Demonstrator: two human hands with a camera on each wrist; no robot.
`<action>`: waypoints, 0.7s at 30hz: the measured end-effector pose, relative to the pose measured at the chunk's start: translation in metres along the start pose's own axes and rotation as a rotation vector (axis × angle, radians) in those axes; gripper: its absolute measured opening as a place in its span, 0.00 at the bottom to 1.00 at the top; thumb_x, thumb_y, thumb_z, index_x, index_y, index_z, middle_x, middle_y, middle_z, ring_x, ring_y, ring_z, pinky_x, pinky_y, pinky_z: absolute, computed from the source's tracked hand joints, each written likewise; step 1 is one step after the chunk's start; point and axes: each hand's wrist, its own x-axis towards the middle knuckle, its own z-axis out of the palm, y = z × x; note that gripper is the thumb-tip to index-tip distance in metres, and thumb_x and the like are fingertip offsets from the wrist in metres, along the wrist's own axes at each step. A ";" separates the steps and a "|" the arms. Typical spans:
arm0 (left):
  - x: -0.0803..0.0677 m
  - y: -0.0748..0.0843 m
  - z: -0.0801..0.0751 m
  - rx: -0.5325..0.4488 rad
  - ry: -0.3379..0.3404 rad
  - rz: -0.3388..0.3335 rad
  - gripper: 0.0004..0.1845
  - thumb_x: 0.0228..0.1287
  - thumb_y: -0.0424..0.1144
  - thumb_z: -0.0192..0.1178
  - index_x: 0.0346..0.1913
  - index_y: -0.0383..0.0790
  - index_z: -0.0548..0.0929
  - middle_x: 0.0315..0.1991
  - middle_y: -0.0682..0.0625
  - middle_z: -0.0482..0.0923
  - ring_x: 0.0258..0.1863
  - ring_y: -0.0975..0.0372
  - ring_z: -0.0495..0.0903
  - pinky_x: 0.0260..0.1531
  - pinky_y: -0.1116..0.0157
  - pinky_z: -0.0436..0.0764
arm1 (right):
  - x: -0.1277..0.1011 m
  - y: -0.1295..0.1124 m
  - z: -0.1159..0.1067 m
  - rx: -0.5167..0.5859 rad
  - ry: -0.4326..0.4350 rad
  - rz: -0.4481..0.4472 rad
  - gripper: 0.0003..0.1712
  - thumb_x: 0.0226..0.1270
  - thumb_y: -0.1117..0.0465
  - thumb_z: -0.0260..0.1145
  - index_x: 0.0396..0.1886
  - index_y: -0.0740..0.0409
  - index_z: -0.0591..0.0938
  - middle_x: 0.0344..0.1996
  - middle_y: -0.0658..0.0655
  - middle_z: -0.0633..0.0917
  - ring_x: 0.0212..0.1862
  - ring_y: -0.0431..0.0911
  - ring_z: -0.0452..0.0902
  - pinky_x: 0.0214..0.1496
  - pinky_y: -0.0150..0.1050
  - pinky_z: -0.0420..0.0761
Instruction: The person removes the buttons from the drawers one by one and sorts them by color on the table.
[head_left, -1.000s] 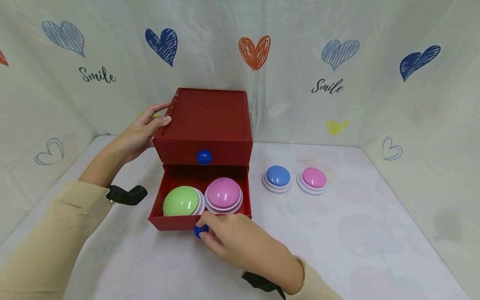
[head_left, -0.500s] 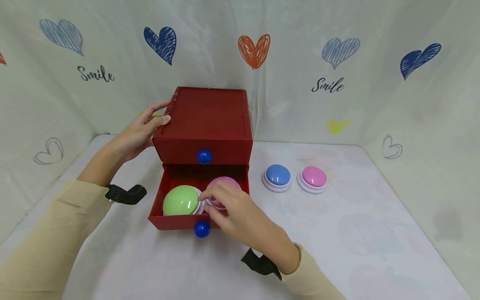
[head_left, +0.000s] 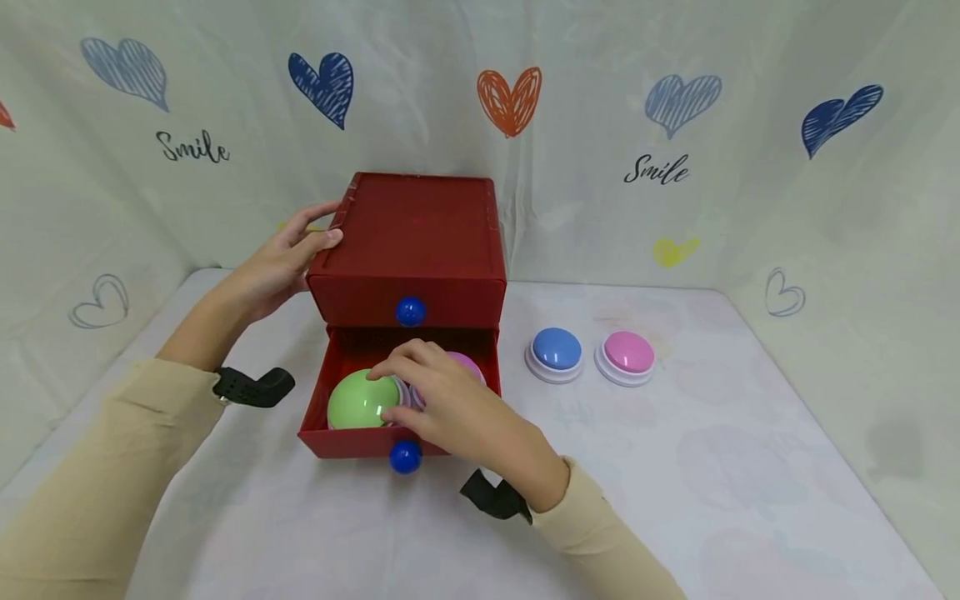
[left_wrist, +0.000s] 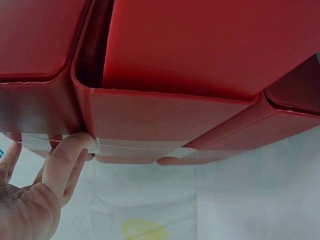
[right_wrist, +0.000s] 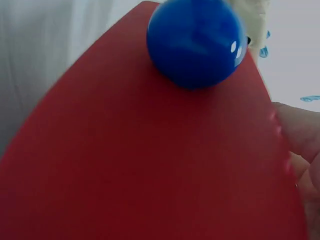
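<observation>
A red drawer box [head_left: 416, 229] stands at the back middle, its upper drawer closed behind a blue knob [head_left: 409, 312]. The lower drawer [head_left: 341, 443] is pulled out and holds a green dome button [head_left: 356, 402] and a pink dome button [head_left: 471, 364]. My right hand [head_left: 401, 393] reaches into the drawer with its fingers curled round the pink button, covering most of it. The drawer's blue knob [head_left: 406, 457] is free just below that hand and fills the right wrist view [right_wrist: 196, 40]. My left hand [head_left: 288, 250] grips the box's top left edge, thumb on top, fingers [left_wrist: 65, 155] against its side.
On the white cloth to the right of the box sit a blue dome button [head_left: 556, 350] and a second pink dome button [head_left: 627, 352]. Cloth walls printed with hearts close in the back and both sides.
My right hand let go of the lower drawer's blue knob, rose into the open drawer and closed round the pink button. The left hand and the box stayed put.
</observation>
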 end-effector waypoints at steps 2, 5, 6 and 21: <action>0.000 0.000 0.000 0.000 0.001 -0.001 0.31 0.70 0.52 0.45 0.72 0.60 0.47 0.61 0.51 0.61 0.51 0.64 0.71 0.40 0.67 0.80 | 0.003 0.000 -0.001 -0.013 -0.041 0.009 0.22 0.60 0.57 0.67 0.55 0.50 0.78 0.51 0.51 0.75 0.56 0.42 0.69 0.55 0.29 0.73; 0.000 0.000 0.000 0.003 0.001 -0.004 0.31 0.70 0.52 0.45 0.72 0.60 0.47 0.62 0.51 0.60 0.52 0.64 0.71 0.40 0.67 0.79 | 0.008 0.001 -0.002 -0.024 -0.096 0.020 0.23 0.61 0.57 0.66 0.57 0.50 0.76 0.53 0.52 0.75 0.57 0.42 0.69 0.56 0.30 0.73; 0.000 0.000 0.000 0.007 0.002 -0.004 0.31 0.70 0.52 0.45 0.72 0.61 0.47 0.62 0.51 0.60 0.52 0.63 0.71 0.41 0.67 0.79 | 0.009 0.002 -0.003 -0.020 -0.111 0.024 0.24 0.60 0.57 0.67 0.57 0.50 0.76 0.54 0.52 0.75 0.57 0.42 0.69 0.56 0.30 0.73; 0.000 0.000 -0.001 0.018 0.004 0.001 0.30 0.70 0.52 0.44 0.72 0.61 0.47 0.60 0.52 0.61 0.51 0.64 0.71 0.40 0.68 0.79 | 0.027 0.013 -0.001 -0.036 -0.327 0.029 0.32 0.58 0.57 0.68 0.64 0.44 0.71 0.60 0.50 0.73 0.63 0.42 0.66 0.61 0.33 0.70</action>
